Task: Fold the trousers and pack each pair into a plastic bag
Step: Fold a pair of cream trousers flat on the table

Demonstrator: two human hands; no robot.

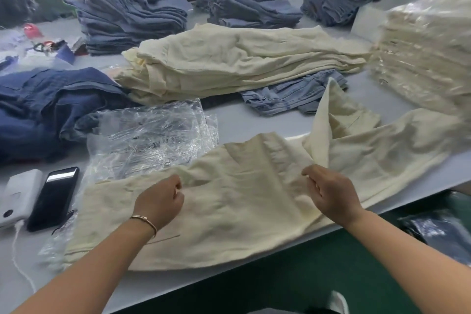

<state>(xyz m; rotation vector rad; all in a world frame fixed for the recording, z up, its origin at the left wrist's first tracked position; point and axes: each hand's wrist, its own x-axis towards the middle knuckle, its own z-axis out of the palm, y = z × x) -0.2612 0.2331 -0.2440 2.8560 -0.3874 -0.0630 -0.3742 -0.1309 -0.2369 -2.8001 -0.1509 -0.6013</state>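
Note:
A pair of cream trousers [239,201] lies spread across the near edge of the table, one leg rumpled and raised toward the right. My left hand [160,201] pinches a fold of this cloth near its upper edge. My right hand [331,191] pinches the cloth about a forearm's length to the right. A crumpled heap of clear plastic bags [153,135] lies just behind the trousers on the left, partly under them. Behind that sits a pile of unpacked cream trousers [229,61].
A stack of bagged cream trousers [423,53] stands at the right. Dark blue jeans [46,107] lie at the left, and light denim [290,97] lies in the middle. Blue folded stacks [127,13] fill the back. A phone [53,196] and white power bank [17,196] lie near left.

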